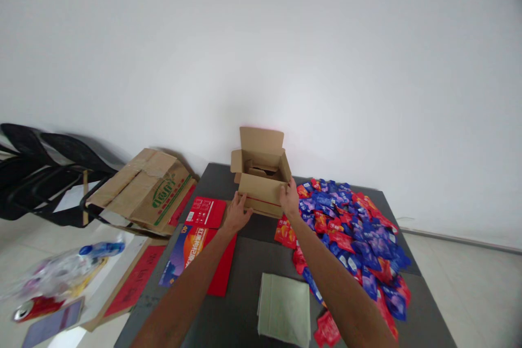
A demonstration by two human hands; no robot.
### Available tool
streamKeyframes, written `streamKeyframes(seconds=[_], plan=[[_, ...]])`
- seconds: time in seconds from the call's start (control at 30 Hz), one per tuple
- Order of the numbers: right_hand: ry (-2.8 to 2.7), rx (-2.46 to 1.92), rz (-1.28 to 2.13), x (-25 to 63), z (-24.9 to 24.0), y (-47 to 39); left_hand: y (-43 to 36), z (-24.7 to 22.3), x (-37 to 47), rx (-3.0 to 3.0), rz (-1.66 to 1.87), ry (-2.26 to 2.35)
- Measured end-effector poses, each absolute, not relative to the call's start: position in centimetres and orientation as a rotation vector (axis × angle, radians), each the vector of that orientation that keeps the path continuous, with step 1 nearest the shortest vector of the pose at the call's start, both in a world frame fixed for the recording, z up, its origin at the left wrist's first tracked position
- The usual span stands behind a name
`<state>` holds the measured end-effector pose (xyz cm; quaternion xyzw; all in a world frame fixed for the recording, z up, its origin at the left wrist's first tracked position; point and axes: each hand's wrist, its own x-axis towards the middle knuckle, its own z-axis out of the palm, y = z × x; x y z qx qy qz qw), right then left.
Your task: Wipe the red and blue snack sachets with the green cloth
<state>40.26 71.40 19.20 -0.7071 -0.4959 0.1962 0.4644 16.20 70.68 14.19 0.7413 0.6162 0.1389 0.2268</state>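
A plain white wall (326,65) filled the upper part of the view, bare and smooth. Soft, diffuse light lay across it, with a faint shadow low near the middle and a greyer tone towards the left. Pale floor (481,293) showed on both sides, and on the right a narrow grey strip (465,240) ran along the wall's foot. At the left, black chairs (24,190) with dark frames stood close together near the wall. A dark grey bench (248,261) stood with its far edge near the wall.
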Motion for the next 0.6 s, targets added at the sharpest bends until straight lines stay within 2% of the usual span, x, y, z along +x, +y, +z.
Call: streamKeyframes(seconds=[0.13, 0.27, 0.6], plan=[[-1.177, -1.663, 0.444, 40.3, 17.9, 70.9, 70.2, 15.2, 16.9, 1.971, 0.35, 1.764], [-1.111, -1.787, 0.432, 40.6, 17.8, 70.9, 71.0, 16.9, 17.3, 1.773, 0.442, 1.865], [-1.165, -2.112, 0.465, 42.0, 17.2, 72.8, 79.0, 18.3, 17.7, 1.348, 0.519, 1.954]])
